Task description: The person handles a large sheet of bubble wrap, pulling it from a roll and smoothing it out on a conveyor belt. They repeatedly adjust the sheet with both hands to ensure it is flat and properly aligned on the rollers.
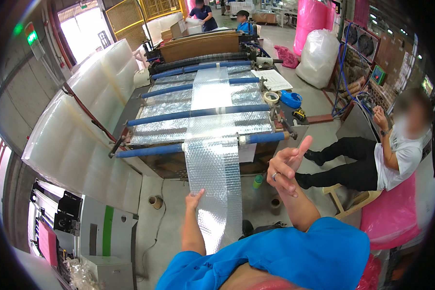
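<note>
Nearest: a bright blue shirt (280,256), by which the lower edge of the view is filled.
Strip: a clear bubble-wrap strip (213,174) is draped over the near blue bar (154,151) of the machine and is hung down toward the shirt; its far part is laid along the middle of the machine.
Left hand: the left hand (194,199) is placed at the strip's left edge, thumb against it; whether the edge is pinched cannot be told.
Right hand: the right hand (286,169) is raised to the right of the strip, apart from it, forefinger extended, other fingers loosely bent; nothing is seen held. A ring (274,177) is worn.
Machine bed: silvery sheeting (166,106) is crossed by further blue bars.
Right side of machine: a tape roll (271,98) and a yellow-and-black tape measure (299,114) are set down.
Far right: a seated person (403,145) is seen in a white top.
Left: large wrapped bundles (77,125) are stacked beyond a grey cabinet (121,232) marked with a green stripe.
</note>
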`<state>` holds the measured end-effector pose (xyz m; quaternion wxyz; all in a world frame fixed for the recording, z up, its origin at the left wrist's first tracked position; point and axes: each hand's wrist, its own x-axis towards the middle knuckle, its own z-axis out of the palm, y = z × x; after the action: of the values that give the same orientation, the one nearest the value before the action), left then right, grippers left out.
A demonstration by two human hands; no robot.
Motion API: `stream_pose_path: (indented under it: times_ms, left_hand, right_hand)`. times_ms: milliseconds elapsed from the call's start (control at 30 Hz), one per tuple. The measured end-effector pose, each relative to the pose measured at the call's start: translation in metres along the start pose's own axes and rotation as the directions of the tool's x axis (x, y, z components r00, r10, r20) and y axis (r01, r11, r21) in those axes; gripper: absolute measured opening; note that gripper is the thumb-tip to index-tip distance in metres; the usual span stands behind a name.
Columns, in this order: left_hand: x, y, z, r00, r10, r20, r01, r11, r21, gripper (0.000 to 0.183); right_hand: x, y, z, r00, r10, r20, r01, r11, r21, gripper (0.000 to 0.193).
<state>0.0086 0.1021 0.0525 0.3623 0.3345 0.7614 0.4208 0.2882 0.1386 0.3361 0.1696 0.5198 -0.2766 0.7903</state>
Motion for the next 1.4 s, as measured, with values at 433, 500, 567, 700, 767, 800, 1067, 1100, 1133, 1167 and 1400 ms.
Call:
stream_pose_path:
  times_ms: [433,500,567,700,767,800,1067,1100,1133,1167,1400]
  left_hand:
    - [-0.049,-0.003,-0.051,0.993,0.059,0.106,-0.045,0.99,-0.131,0.037]
    - [-0.048,0.017,-0.044,0.977,0.033,0.211,0.0,0.988,-0.154,0.036]
    - [-0.047,-0.005,-0.064,0.983,-0.039,0.178,0.068,0.985,-0.161,0.042]
    - [-0.086,-0.009,-0.067,0.97,-0.076,0.23,0.065,0.996,0.055,0.058]
    - [-0.107,-0.016,-0.071,0.969,-0.054,0.241,0.025,0.992,0.122,0.064]
    - [-0.113,-0.026,-0.073,0.968,-0.064,0.244,0.031,0.991,0.134,0.066]
    - [-0.149,-0.058,-0.074,0.976,0.201,-0.079,-0.205,0.978,-0.042,0.047]
    - [-0.148,-0.063,-0.079,0.987,0.156,-0.04,-0.16,0.974,-0.163,0.04]
    - [-0.154,-0.057,-0.081,0.993,0.112,-0.036,-0.116,0.977,-0.178,0.039]
    - [-0.16,-0.05,-0.082,0.997,0.071,-0.023,-0.074,0.979,-0.191,0.039]
    - [-0.13,-0.086,-0.077,0.997,0.074,-0.006,-0.074,0.996,0.045,0.059]
  right_hand:
    - [-0.122,0.068,-0.099,-0.242,-0.92,-0.309,-0.8,0.369,-0.472,0.067]
    - [-0.256,0.088,-0.126,-0.278,-0.596,-0.754,-0.723,0.646,-0.244,0.026]
    - [-0.211,0.169,-0.066,-0.129,-0.09,-0.988,-0.774,0.631,0.044,0.022]
    - [-0.232,0.207,-0.037,-0.304,-0.109,-0.946,-0.702,0.697,0.146,0.029]
    - [-0.234,0.204,-0.036,-0.305,-0.096,-0.947,-0.724,0.67,0.165,0.033]
    - [-0.234,0.203,-0.033,-0.315,-0.08,-0.946,-0.721,0.669,0.184,0.033]
    - [-0.227,0.212,-0.022,-0.258,-0.222,-0.94,-0.693,0.721,0.02,0.033]
    - [-0.218,0.216,-0.019,-0.265,-0.26,-0.929,-0.679,0.734,-0.011,0.034]
    - [-0.212,0.217,-0.015,-0.282,-0.309,-0.908,-0.664,0.746,-0.047,0.035]
    - [-0.213,0.217,-0.015,-0.296,-0.311,-0.903,-0.665,0.746,-0.039,0.035]
    - [-0.232,0.218,-0.03,-0.229,-0.276,-0.933,-0.77,0.638,0.0,0.038]
